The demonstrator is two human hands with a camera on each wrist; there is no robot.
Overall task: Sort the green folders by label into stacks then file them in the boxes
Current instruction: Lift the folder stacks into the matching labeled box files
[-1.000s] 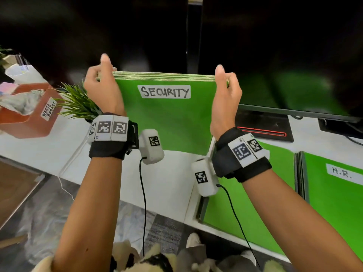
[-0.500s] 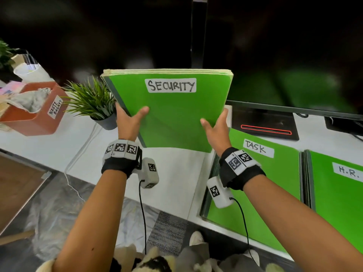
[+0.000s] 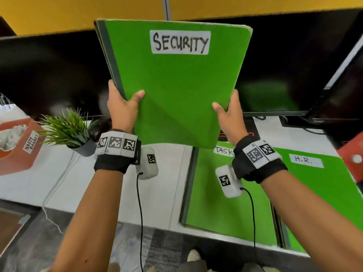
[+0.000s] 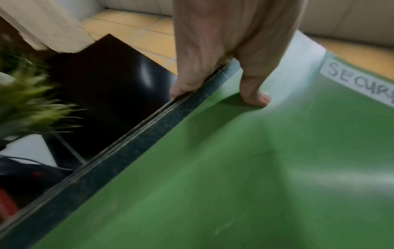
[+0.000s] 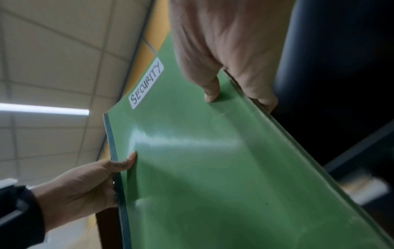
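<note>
Green SECURITY stack (image 3: 176, 91) held upright, clear of desk (image 3: 88, 185). Left hand (image 3: 119, 110) grips spine edge, right hand (image 3: 228, 116) opposite edge; thumbs in front, fingers behind.

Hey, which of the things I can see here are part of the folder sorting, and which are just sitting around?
Part of the job:
SECURITY folders, gripped by left hand and right hand
TASK folders
H.R. folders

Just lying about:
potted plant
waste basket
monitors

Bright overhead light; glare on folder (image 5: 192, 143); wrist views blurred.
</note>
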